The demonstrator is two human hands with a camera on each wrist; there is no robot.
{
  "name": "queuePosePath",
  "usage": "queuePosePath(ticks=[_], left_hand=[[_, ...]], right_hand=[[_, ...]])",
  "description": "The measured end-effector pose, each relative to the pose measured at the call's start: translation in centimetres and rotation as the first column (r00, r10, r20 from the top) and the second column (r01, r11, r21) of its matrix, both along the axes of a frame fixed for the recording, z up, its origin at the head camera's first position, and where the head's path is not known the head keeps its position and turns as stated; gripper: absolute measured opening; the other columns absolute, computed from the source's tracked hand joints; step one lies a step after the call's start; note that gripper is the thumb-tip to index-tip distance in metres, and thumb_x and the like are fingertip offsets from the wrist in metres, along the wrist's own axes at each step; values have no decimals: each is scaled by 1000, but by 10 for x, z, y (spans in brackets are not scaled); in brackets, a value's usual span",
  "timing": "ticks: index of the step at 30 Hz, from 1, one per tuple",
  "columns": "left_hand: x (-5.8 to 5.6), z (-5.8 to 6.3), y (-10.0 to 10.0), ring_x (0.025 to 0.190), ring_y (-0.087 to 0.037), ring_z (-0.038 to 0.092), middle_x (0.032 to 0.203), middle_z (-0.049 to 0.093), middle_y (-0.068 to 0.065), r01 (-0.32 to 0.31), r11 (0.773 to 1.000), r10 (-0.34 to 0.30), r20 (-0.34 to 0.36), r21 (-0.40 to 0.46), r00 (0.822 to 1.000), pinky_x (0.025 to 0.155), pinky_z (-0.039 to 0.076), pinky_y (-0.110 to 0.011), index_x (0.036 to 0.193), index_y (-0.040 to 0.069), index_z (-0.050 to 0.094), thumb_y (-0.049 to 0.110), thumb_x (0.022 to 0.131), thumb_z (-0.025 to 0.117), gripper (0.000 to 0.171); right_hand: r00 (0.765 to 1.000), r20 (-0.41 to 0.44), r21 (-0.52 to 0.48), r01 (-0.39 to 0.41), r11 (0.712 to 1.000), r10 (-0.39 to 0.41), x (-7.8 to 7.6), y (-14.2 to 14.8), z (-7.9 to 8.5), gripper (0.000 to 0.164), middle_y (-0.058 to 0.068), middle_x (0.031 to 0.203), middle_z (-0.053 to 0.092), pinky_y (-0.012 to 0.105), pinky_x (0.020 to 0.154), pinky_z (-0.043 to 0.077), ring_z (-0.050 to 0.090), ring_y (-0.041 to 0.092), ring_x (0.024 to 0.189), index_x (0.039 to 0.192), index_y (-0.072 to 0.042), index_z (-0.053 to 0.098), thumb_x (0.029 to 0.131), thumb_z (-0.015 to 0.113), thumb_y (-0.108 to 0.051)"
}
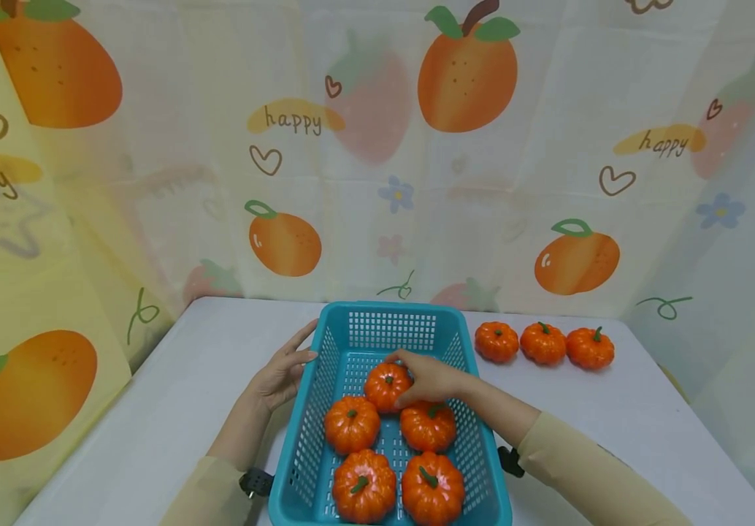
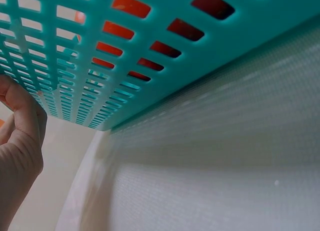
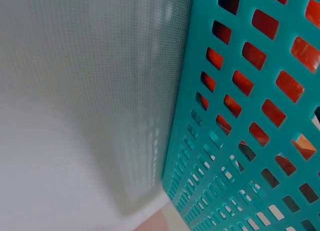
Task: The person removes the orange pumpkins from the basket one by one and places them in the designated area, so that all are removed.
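Observation:
A blue-green plastic basket [image 1: 325,343] with slotted walls stands on the table, holding several small orange pumpkins. My right hand [image 1: 433,378] reaches in over the basket's right wall. Its fingers and thumb hold the sides of the farthest pumpkin [image 1: 385,389] in the basket. Close by sit a left pumpkin [image 1: 352,425] and a right pumpkin [image 1: 428,427], the latter partly under the hand. Outside the left wall, my left hand [image 1: 280,378] touches the rim with extended fingers; the left wrist view shows this hand [image 2: 22,136] beside the slotted wall [image 2: 85,98].
Three more pumpkins stand in a row right of the basket: one nearest it [image 1: 496,342], a middle one [image 1: 543,343] and an outer one [image 1: 591,348]. The white table [image 1: 174,409] ends at a fruit-printed curtain [image 1: 364,241].

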State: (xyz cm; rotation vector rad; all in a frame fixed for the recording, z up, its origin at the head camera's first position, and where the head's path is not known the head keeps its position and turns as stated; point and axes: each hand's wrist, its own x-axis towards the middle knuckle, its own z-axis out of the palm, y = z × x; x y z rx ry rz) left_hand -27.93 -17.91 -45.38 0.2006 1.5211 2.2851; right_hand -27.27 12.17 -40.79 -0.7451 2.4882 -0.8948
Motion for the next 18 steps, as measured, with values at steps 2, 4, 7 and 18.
queuePosePath(ticks=[2,4,7,18], left_hand=[[0,0,0,97,-16,67,129,53,-8,2,1000,-2,-2,2,1000,82,62,-33,158,27,16,4,101,44,68],[0,-1,0,96,-16,67,128,53,-7,4,1000,-4,-6,0,1000,82,62,-33,158,27,16,5,101,44,67],[0,-1,0,97,-16,66,129,51,-7,5,1000,-5,-10,-3,1000,83,62,-33,158,27,16,5,101,44,67],[1,1,0,97,-17,67,129,52,-9,-4,1000,4,-8,-4,1000,82,62,-34,158,26,16,4,99,46,70]], right_hand=[[1000,-11,-16,-8,1000,8,0,0,-1,62,13,133,59,53,105,49,58,28,120,137,-11,48,83,78,-15],[999,-31,-31,-15,999,14,0,0,-1,62,13,133,59,53,104,50,58,28,119,137,-9,48,83,77,-15],[998,-58,-58,-9,998,6,0,0,-2,65,13,133,59,53,104,51,58,28,119,139,-8,47,82,77,-14],[990,-141,-128,13,992,-31,-1,1,3,70,13,136,57,51,103,51,57,30,123,142,-7,46,81,78,-15]])
